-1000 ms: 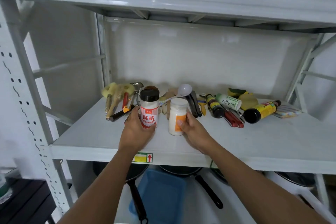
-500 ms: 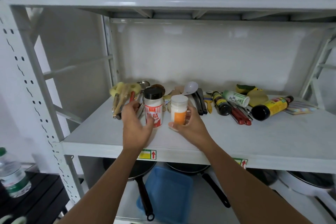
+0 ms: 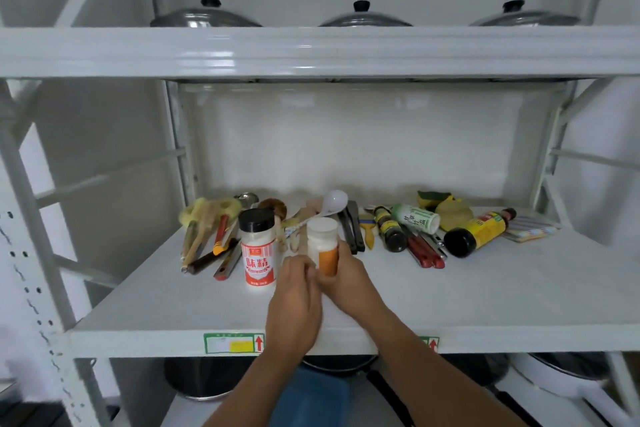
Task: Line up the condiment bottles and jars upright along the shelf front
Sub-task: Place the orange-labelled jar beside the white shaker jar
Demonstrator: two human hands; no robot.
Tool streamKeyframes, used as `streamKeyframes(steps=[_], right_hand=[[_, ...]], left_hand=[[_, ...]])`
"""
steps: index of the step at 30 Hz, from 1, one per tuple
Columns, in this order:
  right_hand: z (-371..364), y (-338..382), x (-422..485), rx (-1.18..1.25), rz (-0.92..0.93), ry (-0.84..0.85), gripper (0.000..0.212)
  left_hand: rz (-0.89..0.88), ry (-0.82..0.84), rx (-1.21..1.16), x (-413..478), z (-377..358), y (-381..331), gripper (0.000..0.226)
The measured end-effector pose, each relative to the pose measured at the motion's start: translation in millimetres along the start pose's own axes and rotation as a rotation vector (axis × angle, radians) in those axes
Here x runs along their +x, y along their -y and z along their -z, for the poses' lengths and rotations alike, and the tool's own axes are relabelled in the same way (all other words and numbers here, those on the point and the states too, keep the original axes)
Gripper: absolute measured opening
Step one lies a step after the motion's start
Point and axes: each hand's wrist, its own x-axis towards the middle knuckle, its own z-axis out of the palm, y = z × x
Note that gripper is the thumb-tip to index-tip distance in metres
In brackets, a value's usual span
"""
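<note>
A white jar with a black cap and red label (image 3: 259, 255) stands upright and free on the white shelf (image 3: 485, 308). Just right of it a white-capped jar with an orange label (image 3: 325, 248) stands upright, with my right hand (image 3: 349, 282) wrapped around its right side and my left hand (image 3: 294, 302) touching its lower left. Farther right, a small dark bottle (image 3: 389, 229), a white and green bottle (image 3: 417, 218) and a large dark sauce bottle with a yellow label (image 3: 476, 232) lie on their sides.
Spatulas, brushes and a white ladle (image 3: 334, 201) lie in a heap behind the jars. Red-handled tools (image 3: 424, 253) lie between the fallen bottles. Sponges (image 3: 446, 208) sit at the back right. Pot lids (image 3: 363, 15) rest on the shelf above, pans below.
My left hand has let go of the black-capped jar, which now stands alone, and has moved right to the orange-label jar. The camera has tilted up.
</note>
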Motion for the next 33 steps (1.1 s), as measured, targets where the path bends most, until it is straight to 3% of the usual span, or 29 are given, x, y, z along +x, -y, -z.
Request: streamKeyframes(steps=[7,12,20,24,33], right_hand=[[13.0,-9.7,2.7,0.107,-0.021,0.068,0.073],[10.8,-10.3,-1.0,0.161,-0.020,0.056,0.055],[7.8,-12.7,2.9,0.208,-0.032,0.027,0.060],[8.6,-15.0,3.8,0.212,-0.044,0.048,0.066],[9.2,-12.2,0.4,0.208,-0.034,0.068,0.064]], left_hand=[[0.196,0.043,-0.012,6.7,-8.8,7.5,0.039],[0.217,0.041,-0.064,5.1,-4.8,13.7,0.043],[0.271,-0.136,-0.245,6.0,-3.7,12.1,0.035],[0.400,-0.051,-0.402,8.6,1.6,14.9,0.048],[0.423,0.017,-0.487,9.0,7.1,6.9,0.060]])
